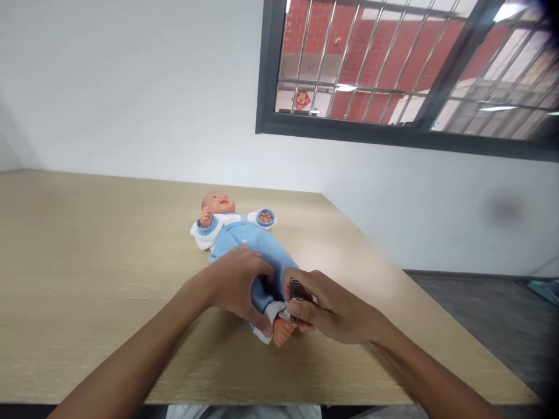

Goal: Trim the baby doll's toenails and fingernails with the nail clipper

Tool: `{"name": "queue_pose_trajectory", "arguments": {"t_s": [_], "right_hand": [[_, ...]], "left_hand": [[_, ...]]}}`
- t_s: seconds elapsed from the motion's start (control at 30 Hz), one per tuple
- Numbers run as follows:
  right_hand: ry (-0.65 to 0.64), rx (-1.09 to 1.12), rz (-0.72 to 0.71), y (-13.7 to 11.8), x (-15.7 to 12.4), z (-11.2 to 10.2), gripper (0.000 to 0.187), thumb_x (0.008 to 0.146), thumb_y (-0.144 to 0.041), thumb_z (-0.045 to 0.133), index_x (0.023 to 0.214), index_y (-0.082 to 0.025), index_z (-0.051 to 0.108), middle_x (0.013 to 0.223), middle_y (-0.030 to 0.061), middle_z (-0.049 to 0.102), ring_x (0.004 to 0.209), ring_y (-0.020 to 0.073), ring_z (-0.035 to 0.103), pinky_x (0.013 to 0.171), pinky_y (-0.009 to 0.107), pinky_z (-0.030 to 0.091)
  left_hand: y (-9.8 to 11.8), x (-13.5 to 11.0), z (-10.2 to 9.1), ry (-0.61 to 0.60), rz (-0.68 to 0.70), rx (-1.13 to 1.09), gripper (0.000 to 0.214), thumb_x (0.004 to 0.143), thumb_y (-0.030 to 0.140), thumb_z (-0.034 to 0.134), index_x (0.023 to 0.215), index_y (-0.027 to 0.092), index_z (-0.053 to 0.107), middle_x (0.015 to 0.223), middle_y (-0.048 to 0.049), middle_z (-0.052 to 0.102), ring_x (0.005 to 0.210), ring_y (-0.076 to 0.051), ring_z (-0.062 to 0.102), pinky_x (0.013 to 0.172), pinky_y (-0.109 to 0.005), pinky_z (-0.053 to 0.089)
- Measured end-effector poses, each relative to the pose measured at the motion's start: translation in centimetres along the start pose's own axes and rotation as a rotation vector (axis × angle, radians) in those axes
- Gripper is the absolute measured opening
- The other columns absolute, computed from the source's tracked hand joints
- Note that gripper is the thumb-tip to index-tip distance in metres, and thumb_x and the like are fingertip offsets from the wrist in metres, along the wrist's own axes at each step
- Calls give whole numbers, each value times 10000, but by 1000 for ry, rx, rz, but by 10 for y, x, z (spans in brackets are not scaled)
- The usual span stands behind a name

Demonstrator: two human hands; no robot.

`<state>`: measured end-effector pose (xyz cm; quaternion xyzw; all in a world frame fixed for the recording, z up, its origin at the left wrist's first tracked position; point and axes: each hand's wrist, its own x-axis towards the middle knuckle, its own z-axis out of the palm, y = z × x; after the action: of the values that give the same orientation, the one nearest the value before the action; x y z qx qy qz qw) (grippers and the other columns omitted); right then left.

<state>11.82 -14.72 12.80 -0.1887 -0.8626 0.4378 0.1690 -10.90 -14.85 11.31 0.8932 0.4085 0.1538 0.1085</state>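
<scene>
A baby doll (244,233) in a light blue outfit with white trim lies on its back, head away from me and feet toward me. My left hand (240,285) curls round the doll's lower leg, its thumb on the white cuff (273,314). Pinched between thumb and fingers of my right hand (332,305) is a small metal nail clipper (295,297). Its lower end is at the doll's bare feet (283,331); whether it touches the toes I cannot tell. One foot is partly hidden behind my right hand.
The doll rests on a light wooden table (109,279), whose right edge slants down beside my right arm. Behind it stands a white wall (131,87) with a dark-framed, barred window (340,125). Grey floor (471,308) shows at the right.
</scene>
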Motion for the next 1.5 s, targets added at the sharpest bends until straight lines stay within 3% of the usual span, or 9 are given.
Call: {"name": "queue_pose_trajectory", "arguments": {"t_s": [0.17, 0.33, 0.53, 0.77, 0.87, 1.03, 1.27, 1.37, 1.5], "right_hand": [[36, -79, -44, 1, 0, 0, 407, 894, -568, 588, 858, -177, 479, 616, -52, 493, 519, 84, 402, 477, 197, 287], [-7, -9, -25, 0, 0, 0, 369, 974, -538, 458, 888, -179, 454, 649, -20, 558, 541, 104, 496, 497, 209, 347], [60, -177, -80, 0, 0, -1, 444, 886, -618, 556, 862, -181, 480, 606, -54, 467, 514, 91, 378, 475, 214, 283], [226, -23, -93, 2, -2, -2, 323, 924, -492, 578, 944, -188, 469, 633, -34, 565, 525, 107, 502, 497, 213, 348], [268, -111, -116, -4, -2, -7, 262, 937, -437, 567, 955, -187, 492, 714, -4, 598, 625, 130, 538, 582, 239, 410], [153, -314, -142, -10, -8, -16, 166, 837, -249, 648, 979, -188, 587, 828, 13, 657, 726, 145, 608, 696, 271, 475], [189, -481, -283, -6, -13, -17, 369, 685, -108, 611, 1028, -239, 650, 847, -23, 718, 709, 146, 664, 721, 284, 527], [297, -693, -410, -1, -14, -11, 380, 689, -140, 612, 1056, -235, 601, 818, -15, 703, 696, 165, 653, 656, 291, 509], [516, -997, -567, 18, -16, -1, 273, 787, -374, 650, 955, -186, 547, 617, -8, 579, 523, 165, 544, 497, 314, 392]], "left_hand": [[1, 0, -1, 0, -3, 7, 618, 440, 701, 821, 863, 273, 681, 840, 21, 639, 794, -207, 542, 750, -321, 315], [1, 1, -1, 2, 13, -5, 617, 462, 707, 805, 880, 268, 691, 845, 13, 651, 800, -207, 553, 780, -328, 330], [0, 0, -1, -7, 8, 22, 620, 439, 749, 793, 846, 286, 728, 799, 11, 654, 778, -205, 561, 758, -319, 331], [-7, 4, 0, 11, -35, 66, 641, 465, 782, 755, 846, 268, 712, 825, 10, 679, 778, -205, 577, 712, -308, 343], [-11, 2, -4, 23, -86, 90, 654, 453, 764, 772, 869, 265, 698, 864, 1, 684, 786, -216, 578, 689, -302, 347], [-17, -2, -8, 34, -155, 130, 693, 441, 775, 766, 885, 250, 680, 897, -16, 691, 822, -242, 589, 728, -321, 364], [-18, -1, -12, 17, -212, 156, 693, 460, 784, 733, 884, 240, 674, 890, -21, 700, 803, -238, 598, 722, -333, 363], [-16, -2, -12, 21, -221, 157, 672, 469, 766, 741, 885, 243, 672, 891, -23, 695, 808, -245, 596, 733, -338, 362], [-17, -3, -10, 37, -197, 157, 682, 470, 782, 733, 888, 246, 675, 900, -27, 682, 829, -260, 582, 759, -351, 362]]}}
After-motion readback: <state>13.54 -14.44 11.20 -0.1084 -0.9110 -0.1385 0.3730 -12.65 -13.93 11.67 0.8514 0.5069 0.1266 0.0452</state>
